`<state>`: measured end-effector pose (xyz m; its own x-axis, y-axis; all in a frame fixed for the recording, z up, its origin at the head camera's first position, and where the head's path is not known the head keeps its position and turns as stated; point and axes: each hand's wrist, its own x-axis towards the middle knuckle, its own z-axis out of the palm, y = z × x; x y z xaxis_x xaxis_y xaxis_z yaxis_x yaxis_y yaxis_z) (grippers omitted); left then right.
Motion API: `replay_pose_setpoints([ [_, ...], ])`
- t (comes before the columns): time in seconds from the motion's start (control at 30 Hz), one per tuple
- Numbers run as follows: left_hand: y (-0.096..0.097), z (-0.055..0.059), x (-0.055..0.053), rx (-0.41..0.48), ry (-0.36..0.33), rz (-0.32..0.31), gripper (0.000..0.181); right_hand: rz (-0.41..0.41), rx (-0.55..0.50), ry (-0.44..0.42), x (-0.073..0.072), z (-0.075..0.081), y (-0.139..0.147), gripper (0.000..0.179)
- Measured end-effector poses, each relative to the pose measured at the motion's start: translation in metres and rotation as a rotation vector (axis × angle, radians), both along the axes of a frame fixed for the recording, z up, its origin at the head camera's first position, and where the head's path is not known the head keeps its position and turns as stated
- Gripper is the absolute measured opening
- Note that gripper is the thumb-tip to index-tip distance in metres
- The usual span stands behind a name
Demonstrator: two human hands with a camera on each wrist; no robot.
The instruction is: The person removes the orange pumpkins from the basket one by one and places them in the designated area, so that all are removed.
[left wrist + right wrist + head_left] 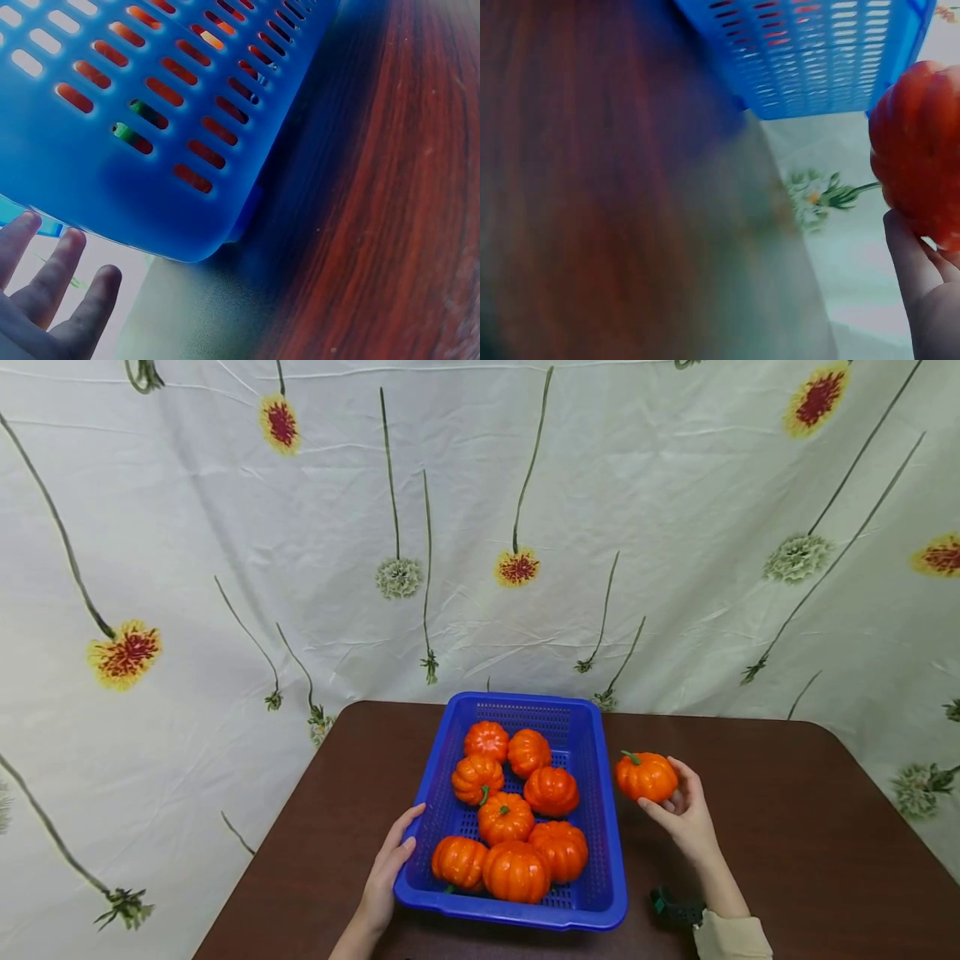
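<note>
A small orange toy pumpkin (647, 777) with a green stem is held by my right hand (688, 814), just right of the blue plastic basket (612, 852). Thumb and fingers grip its near and right sides; the right wrist view shows the pumpkin (922, 154) raised above the table. Several similar orange pumpkins (506, 818) lie inside the basket. My left hand (388, 870) rests at the basket's left rim. In the left wrist view its extended fingers (66, 259) are spread beside the rim, and slots in the basket wall (150, 202) let orange show through.
The basket stands on a dark brown wooden table (757, 793), whose surface extends to both sides. A white cloth (450, 627) with printed flowers hangs behind it. A dark band (671, 908) is around my right wrist.
</note>
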<state>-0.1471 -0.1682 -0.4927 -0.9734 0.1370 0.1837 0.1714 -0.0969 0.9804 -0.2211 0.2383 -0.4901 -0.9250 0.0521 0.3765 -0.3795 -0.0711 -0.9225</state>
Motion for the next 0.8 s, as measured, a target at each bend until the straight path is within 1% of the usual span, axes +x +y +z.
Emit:
replay_pose_setpoints([
  [0.1, 0.000, 0.000, 0.000, 0.002, 0.005, -0.001, 0.045, -0.028, 0.043, -0.080, -0.001, -0.007, 0.001, 0.075],
  [0.23, -0.001, 0.000, 0.000, 0.001, 0.035, -0.012, 0.045, -0.033, 0.085, -0.171, -0.003, -0.013, 0.002, 0.078],
  [0.37, -0.001, 0.000, 0.001, 0.000, 0.042, -0.018, 0.045, -0.027, 0.140, -0.225, -0.005, -0.018, 0.003, 0.078],
  [0.43, -0.001, 0.000, 0.001, 0.003, 0.036, -0.018, 0.044, -0.026, 0.175, -0.238, -0.005, -0.021, 0.004, 0.077],
  [0.53, -0.001, 0.001, 0.001, 0.001, 0.033, -0.019, 0.045, -0.038, 0.255, -0.236, -0.005, -0.026, 0.006, 0.078],
  [0.7, -0.001, 0.001, 0.001, -0.005, 0.027, -0.016, 0.045, -0.109, 0.405, -0.219, -0.007, -0.030, 0.006, 0.080],
  [0.8, -0.001, 0.001, 0.000, -0.004, 0.013, -0.012, 0.045, -0.153, 0.438, -0.235, -0.010, -0.031, 0.005, 0.083],
])
